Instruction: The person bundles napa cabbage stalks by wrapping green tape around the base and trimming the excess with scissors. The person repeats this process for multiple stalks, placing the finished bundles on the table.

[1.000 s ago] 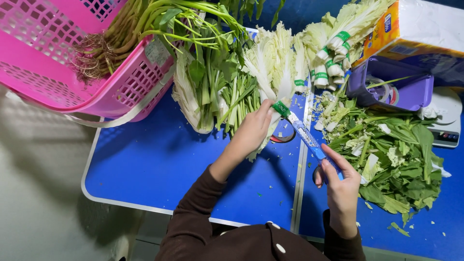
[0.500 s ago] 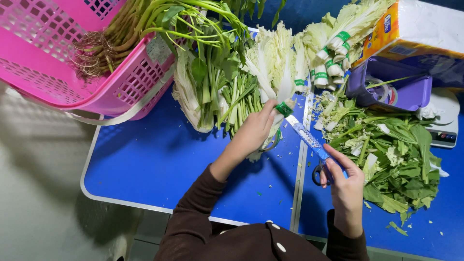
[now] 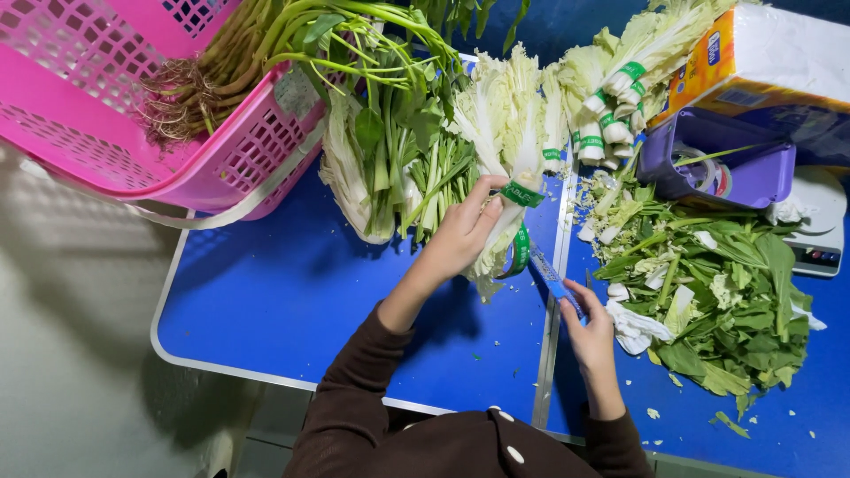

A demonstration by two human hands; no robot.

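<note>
A blue worktop is standing on a pale grey floor. One pink basket is sitting far left, one purple tray far right. The left hand is gripping one cabbage bundle, fingers closed around its banded stem. The right hand is pinching green-and-blue tape, just right of the bundle

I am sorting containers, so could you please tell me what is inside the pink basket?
The pink basket holds long-stemmed greens with their brown roots at the rim and their leaves spilling out over the table. Whatever lies under the stems or further inside is out of view.
</note>
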